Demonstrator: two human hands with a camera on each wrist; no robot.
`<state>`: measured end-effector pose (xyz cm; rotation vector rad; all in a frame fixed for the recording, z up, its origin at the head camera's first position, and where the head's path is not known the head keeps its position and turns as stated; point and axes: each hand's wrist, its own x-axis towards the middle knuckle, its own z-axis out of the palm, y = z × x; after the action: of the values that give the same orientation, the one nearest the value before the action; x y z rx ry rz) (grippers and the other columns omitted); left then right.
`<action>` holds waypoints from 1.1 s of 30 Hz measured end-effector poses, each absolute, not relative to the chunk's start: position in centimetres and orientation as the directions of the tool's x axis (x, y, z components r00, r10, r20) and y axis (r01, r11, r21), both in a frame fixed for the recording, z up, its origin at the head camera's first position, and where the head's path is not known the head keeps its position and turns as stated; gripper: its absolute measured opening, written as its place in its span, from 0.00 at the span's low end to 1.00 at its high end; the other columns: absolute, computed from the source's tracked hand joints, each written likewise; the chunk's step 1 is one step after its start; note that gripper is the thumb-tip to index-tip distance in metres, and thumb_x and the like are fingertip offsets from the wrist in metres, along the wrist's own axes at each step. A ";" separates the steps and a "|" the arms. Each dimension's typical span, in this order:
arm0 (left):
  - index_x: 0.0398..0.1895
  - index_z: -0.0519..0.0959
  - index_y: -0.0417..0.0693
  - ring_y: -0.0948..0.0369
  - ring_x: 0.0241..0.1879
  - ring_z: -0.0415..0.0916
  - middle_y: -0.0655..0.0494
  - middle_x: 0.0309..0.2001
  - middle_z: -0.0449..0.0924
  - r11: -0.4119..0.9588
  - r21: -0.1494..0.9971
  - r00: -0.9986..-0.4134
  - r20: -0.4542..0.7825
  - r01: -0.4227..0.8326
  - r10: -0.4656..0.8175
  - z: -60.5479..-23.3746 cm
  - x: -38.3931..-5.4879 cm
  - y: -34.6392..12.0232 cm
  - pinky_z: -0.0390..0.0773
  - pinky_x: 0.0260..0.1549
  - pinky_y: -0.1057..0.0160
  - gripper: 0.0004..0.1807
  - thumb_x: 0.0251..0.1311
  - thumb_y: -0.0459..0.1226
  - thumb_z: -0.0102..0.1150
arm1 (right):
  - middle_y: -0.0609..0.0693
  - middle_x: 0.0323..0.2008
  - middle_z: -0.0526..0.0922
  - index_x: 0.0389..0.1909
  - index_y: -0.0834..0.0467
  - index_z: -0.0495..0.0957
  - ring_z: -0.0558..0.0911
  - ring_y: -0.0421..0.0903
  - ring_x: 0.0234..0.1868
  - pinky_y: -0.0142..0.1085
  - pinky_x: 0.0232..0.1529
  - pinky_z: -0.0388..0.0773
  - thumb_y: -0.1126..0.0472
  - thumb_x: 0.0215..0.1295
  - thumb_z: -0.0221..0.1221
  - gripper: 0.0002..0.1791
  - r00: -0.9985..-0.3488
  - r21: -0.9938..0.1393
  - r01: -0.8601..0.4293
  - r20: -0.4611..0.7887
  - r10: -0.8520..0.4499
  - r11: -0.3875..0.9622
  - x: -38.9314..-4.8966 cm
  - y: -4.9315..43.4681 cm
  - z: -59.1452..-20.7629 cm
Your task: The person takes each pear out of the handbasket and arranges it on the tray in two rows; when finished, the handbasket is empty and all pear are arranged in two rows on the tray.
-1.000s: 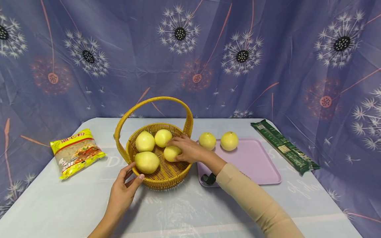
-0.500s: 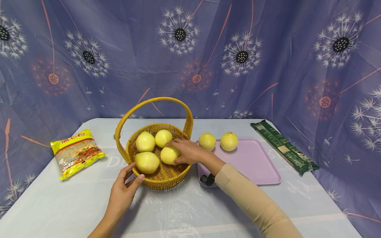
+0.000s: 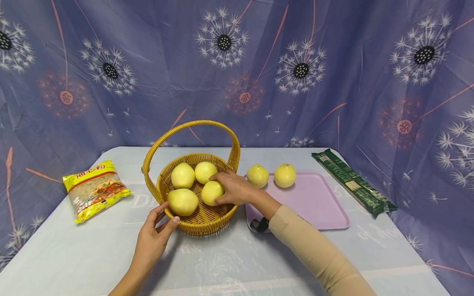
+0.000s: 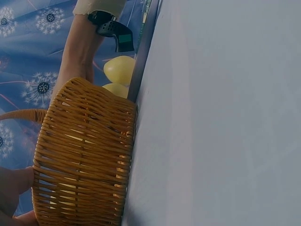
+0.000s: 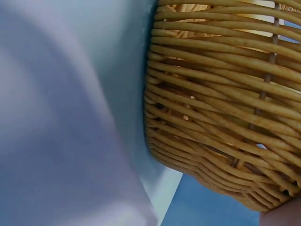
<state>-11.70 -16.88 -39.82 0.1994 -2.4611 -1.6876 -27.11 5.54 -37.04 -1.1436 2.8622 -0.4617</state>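
A yellow wicker basket [image 3: 201,228] with a tall arched handle stands left of the middle, several round pale yellow fruits inside it. My left hand [image 3: 155,232] grips its near-left rim, thumb outside, beside the largest fruit [image 3: 183,202]. In the left wrist view, the left fingers [image 4: 21,181] show at the edge of the weave. Reaching over the right rim, my right hand [image 3: 234,187] holds one yellow fruit [image 3: 212,193] low in the basket. Two more fruits sit behind it, one at back left [image 3: 183,176] and one at back middle [image 3: 205,172]. The right wrist view shows mostly basket wall [image 5: 221,94].
Right of the basket lies a lilac tray [image 3: 318,205] with two fruits at its far-left edge, one left [image 3: 257,176] and one right [image 3: 285,175]. A yellow food packet [image 3: 97,190] lies far left, a long green packet [image 3: 352,183] far right. A patterned curtain hangs behind the table.
The fruit in my right hand moved a little left and toward me, then slightly back right. The two rear fruits in the basket shifted slightly right. My left hand stayed put.
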 end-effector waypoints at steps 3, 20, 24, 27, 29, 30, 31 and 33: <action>0.69 0.60 0.51 0.40 0.62 0.68 0.42 0.71 0.57 0.353 0.935 -0.980 0.048 -0.024 -0.194 -39.9 -11.7 -16.9 0.80 0.51 0.60 0.32 0.63 0.47 0.57 | 0.42 0.59 0.75 0.62 0.45 0.69 0.69 0.45 0.58 0.41 0.50 0.75 0.40 0.49 0.67 0.38 -0.733 -0.288 -0.669 0.100 -0.673 0.685 -27.1 5.6 -37.2; 0.68 0.62 0.51 0.44 0.64 0.66 0.44 0.71 0.58 0.365 0.931 -0.977 0.082 0.005 -0.196 -40.2 -11.7 -16.9 0.80 0.52 0.62 0.32 0.63 0.46 0.57 | 0.47 0.66 0.66 0.69 0.38 0.60 0.71 0.49 0.63 0.51 0.59 0.72 0.31 0.51 0.60 0.43 -0.678 -0.226 -0.717 0.005 -0.735 0.660 -26.7 5.7 -36.8; 0.68 0.61 0.51 0.44 0.64 0.66 0.44 0.71 0.58 0.366 0.931 -0.977 0.083 0.005 -0.197 -40.2 -11.8 -16.9 0.80 0.52 0.64 0.31 0.63 0.45 0.57 | 0.47 0.69 0.63 0.71 0.36 0.54 0.70 0.51 0.65 0.54 0.60 0.70 0.33 0.52 0.61 0.46 -0.667 -0.220 -0.724 -0.021 -0.745 0.654 -26.7 5.7 -36.8; 0.68 0.61 0.51 0.44 0.64 0.66 0.44 0.71 0.58 0.366 0.930 -0.977 0.082 0.004 -0.198 -40.3 -11.8 -16.9 0.80 0.52 0.65 0.31 0.63 0.45 0.57 | 0.46 0.68 0.65 0.71 0.38 0.55 0.70 0.49 0.65 0.52 0.60 0.71 0.34 0.52 0.63 0.46 -0.668 -0.227 -0.722 -0.019 -0.744 0.654 -26.7 5.6 -36.8; 0.68 0.61 0.51 0.44 0.65 0.66 0.44 0.71 0.58 0.366 0.930 -0.977 0.083 0.005 -0.198 -40.3 -11.8 -16.9 0.80 0.52 0.64 0.31 0.63 0.45 0.57 | 0.45 0.66 0.68 0.70 0.41 0.58 0.71 0.46 0.64 0.49 0.59 0.73 0.34 0.51 0.64 0.46 -0.677 -0.236 -0.714 -0.009 -0.736 0.660 -26.8 5.6 -36.8; 0.68 0.61 0.51 0.44 0.65 0.66 0.44 0.71 0.58 0.368 0.930 -0.976 0.084 0.005 -0.199 -40.2 -11.8 -16.9 0.80 0.52 0.64 0.31 0.63 0.45 0.57 | 0.45 0.65 0.69 0.69 0.42 0.60 0.72 0.45 0.63 0.47 0.58 0.73 0.34 0.50 0.64 0.45 -0.683 -0.240 -0.709 -0.002 -0.731 0.663 -26.8 5.6 -36.8; 0.68 0.61 0.51 0.44 0.65 0.66 0.44 0.71 0.57 0.369 0.929 -0.976 0.085 0.005 -0.199 -40.2 -11.8 -16.9 0.80 0.52 0.63 0.31 0.63 0.46 0.57 | 0.44 0.64 0.71 0.67 0.43 0.61 0.73 0.44 0.62 0.45 0.57 0.74 0.34 0.49 0.65 0.44 -0.689 -0.244 -0.703 0.004 -0.724 0.668 -26.8 5.6 -36.8; 0.68 0.62 0.51 0.43 0.64 0.66 0.44 0.71 0.58 0.371 0.929 -0.976 0.085 0.006 -0.199 -40.2 -11.7 -16.9 0.80 0.52 0.61 0.32 0.63 0.46 0.57 | 0.44 0.61 0.73 0.65 0.45 0.64 0.74 0.42 0.60 0.42 0.55 0.75 0.34 0.48 0.65 0.43 -0.702 -0.252 -0.692 0.017 -0.712 0.677 -26.8 5.6 -36.8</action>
<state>-11.75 -16.89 -40.20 0.1744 -2.4437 -1.6573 -26.81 5.59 -36.80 -1.1740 2.8005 -0.3681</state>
